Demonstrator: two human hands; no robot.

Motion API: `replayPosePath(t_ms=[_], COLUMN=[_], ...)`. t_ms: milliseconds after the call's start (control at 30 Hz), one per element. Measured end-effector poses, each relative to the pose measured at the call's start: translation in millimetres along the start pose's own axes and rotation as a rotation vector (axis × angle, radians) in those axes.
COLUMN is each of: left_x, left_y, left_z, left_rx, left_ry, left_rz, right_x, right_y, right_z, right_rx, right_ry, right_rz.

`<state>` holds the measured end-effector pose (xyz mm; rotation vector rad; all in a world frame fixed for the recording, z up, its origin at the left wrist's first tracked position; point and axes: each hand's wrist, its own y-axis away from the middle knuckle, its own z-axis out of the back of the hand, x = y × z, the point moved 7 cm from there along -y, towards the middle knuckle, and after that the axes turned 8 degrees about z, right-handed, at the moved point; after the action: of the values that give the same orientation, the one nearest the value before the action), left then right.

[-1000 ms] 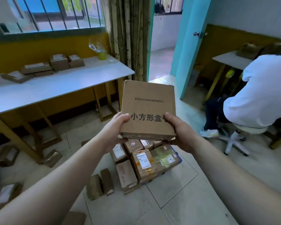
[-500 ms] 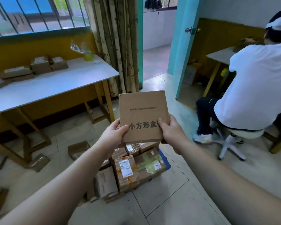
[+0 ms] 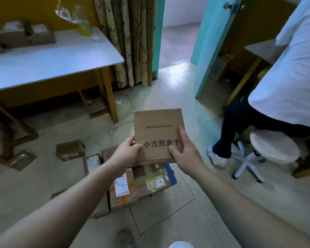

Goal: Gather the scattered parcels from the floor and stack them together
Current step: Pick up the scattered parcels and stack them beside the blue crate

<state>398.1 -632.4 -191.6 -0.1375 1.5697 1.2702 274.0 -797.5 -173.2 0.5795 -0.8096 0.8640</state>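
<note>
A flat cardboard parcel (image 3: 157,133) is held in the air above the pile of parcels (image 3: 132,181) on the floor. The left hand (image 3: 127,153) grips its lower left edge, thumb on the printed face. The right hand (image 3: 183,154) grips the lower right edge, fingers curled along the side.

Matt, plain board on the flat brown cardboard box (image 3: 157,133), black print on its face, its top corner a little dented. Under it, the pile of brown cardboard parcels (image 3: 132,187) shows glossy clear tape and white paper labels. The pale tiled floor (image 3: 168,212) looks smooth with a dull sheen. The white table top (image 3: 52,61) is smooth, on yellow wooden legs (image 3: 107,93). The patterned curtain (image 3: 129,42) is cloth, and the round door knob (image 3: 228,5) gleams like metal.
</note>
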Motion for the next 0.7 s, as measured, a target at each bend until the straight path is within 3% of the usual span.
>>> replayPosePath(t_ms=[167, 267, 400, 500, 700], left_x=[34.5, 70.9, 132.5, 180.7, 264.7], left_y=[-46.4, -72.5, -113.2, -147.6, -211.8], left_z=[-4.0, -19.1, -49.7, -62.2, -66.4], left_rx=[-0.176, -0.26, -0.274, -0.292, -0.337], left_ry=[-0.017, 0.016, 0.003, -0.15, -0.316], left_rz=[0.077, 0.138, 0.227, 0.304, 0.357], right_x=[-53.9, -100.3, -169.3, -220.3, -308.4], right_y=[-36.9, -60.3, -80.8, -89.5, -86.8], right_z=[-41.5, -63.0, -96.9, -131.5, -210.5], right_rx=[0.385, 0.529, 0.651, 0.712, 0.718], right_ry=[0.111, 0.16, 0.257, 0.299, 0.312], right_rz=[0.026, 0.04, 0.052, 0.027, -0.036])
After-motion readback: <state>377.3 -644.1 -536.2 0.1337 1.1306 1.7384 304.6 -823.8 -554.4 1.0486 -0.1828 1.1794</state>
